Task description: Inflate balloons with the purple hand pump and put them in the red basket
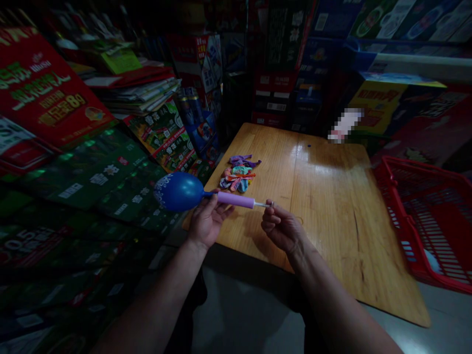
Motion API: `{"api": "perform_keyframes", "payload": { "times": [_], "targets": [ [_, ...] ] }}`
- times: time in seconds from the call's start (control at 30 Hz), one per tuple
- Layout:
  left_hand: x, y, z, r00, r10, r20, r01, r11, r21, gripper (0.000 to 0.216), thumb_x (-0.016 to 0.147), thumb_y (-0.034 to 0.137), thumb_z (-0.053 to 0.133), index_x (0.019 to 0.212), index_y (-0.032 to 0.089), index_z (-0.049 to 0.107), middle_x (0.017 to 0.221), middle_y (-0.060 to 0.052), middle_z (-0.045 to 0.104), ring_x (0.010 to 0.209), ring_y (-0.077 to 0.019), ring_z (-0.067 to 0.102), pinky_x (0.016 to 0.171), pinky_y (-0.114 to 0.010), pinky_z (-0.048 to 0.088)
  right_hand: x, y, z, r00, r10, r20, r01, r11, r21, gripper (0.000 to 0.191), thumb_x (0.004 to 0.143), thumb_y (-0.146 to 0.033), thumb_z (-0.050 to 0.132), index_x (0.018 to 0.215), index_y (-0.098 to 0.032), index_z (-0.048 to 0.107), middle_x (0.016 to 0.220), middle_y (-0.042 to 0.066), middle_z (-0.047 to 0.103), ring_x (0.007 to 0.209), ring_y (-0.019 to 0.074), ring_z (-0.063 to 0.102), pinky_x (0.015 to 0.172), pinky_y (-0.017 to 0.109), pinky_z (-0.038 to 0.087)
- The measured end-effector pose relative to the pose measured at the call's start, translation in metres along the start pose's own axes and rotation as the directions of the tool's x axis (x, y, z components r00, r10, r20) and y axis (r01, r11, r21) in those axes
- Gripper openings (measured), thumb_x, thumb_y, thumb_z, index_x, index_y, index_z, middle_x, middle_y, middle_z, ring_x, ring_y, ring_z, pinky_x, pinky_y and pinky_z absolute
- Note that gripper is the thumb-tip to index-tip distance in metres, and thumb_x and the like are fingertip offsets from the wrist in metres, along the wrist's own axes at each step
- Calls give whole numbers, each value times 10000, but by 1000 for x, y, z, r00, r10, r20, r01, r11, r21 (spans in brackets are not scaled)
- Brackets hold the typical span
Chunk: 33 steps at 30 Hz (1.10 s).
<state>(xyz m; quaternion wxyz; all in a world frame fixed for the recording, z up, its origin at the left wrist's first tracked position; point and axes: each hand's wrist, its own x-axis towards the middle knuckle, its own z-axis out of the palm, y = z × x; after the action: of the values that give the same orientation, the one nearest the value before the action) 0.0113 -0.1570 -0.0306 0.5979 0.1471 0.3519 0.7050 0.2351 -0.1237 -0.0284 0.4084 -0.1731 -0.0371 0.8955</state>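
Observation:
A blue balloon [180, 191] with a white printed pattern, partly inflated, sits on the nozzle end of a purple hand pump [236, 199]. Fingers of my left hand [207, 221] pinch the place where the balloon's neck meets the pump. My right hand [283, 227] is closed on the end of the pump's thin white rod, which is partly drawn out. The pump is held roughly level above the near left part of the wooden table [324, 206]. Just beyond it lies a pile of limp balloons [238, 172] in several colours.
A red plastic basket [424, 221] stands at the table's right side. Stacked green cartons [99, 172] crowd the left, with piled papers [147, 91] above. More boxes [275, 93] line the back. A rubber band [300, 220] and a small dark dot [309, 145] are on the tabletop.

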Motion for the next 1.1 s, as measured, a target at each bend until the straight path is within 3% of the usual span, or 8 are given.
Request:
{"api": "perform_keyframes", "payload": {
  "times": [0.13, 0.37, 0.5, 0.63, 0.87, 1.1],
  "targets": [
    [-6, -10, 3, 998, -63, 27, 63, 998, 10, 253, 832, 265, 683, 1080, 218, 654, 1097, -82, 707, 1022, -226, 664, 898, -439, 523, 4, 17, 2, 998, 60, -2, -60, 998, -23, 101, 888, -114, 556, 979, -133, 596, 689, -9, 604, 477, 31, 440, 479, 155, 396],
    [8, 9, -4, 998, 33, -46, -34, 999, -14, 240, 822, 267, 693, 1053, 212, 661, 1033, -69, 723, 1008, -209, 669, 895, -401, 529, -3, -13, 0, 999, -38, 14, 38, 999, -4, 121, 856, -88, 575, 967, -128, 601, 683, -20, 602, 466, 22, 425, 471, 142, 388],
    [0, -3, -2, 999, -30, 13, 30, 1000, -1, 256, 837, 264, 676, 1089, 231, 647, 1107, -73, 705, 1026, -223, 662, 900, -455, 525, 0, 3, -3, 1000, 6, -9, -7, 999, -43, 122, 854, -106, 591, 968, -146, 604, 679, -24, 601, 469, 28, 424, 473, 149, 386],
    [-5, -12, 2, 997, -71, 24, 70, 998, 4, 256, 832, 256, 682, 1082, 209, 653, 1089, -84, 710, 1001, -218, 671, 895, -433, 528, 3, 17, 0, 999, 40, 0, -40, 997, -66, 127, 853, -124, 610, 979, -135, 604, 694, -12, 603, 476, 28, 432, 479, 153, 384],
    [6, 9, -1, 998, 34, -58, -35, 999, -17, 227, 818, 265, 693, 1036, 209, 661, 1025, -73, 726, 1003, -207, 672, 896, -393, 531, -5, -16, 2, 999, -50, 13, 50, 999, -9, 122, 869, -83, 548, 970, -129, 600, 675, -19, 591, 457, 31, 414, 462, 151, 389],
    [-11, -13, 5, 998, -54, 11, 54, 998, 29, 277, 822, 283, 693, 1086, 217, 645, 1113, -86, 703, 1023, -219, 663, 893, -420, 523, 2, 17, -1, 999, 45, -7, -45, 998, -37, 88, 881, -134, 584, 968, -146, 591, 678, -25, 588, 466, 33, 413, 465, 155, 377]
  ]
}}
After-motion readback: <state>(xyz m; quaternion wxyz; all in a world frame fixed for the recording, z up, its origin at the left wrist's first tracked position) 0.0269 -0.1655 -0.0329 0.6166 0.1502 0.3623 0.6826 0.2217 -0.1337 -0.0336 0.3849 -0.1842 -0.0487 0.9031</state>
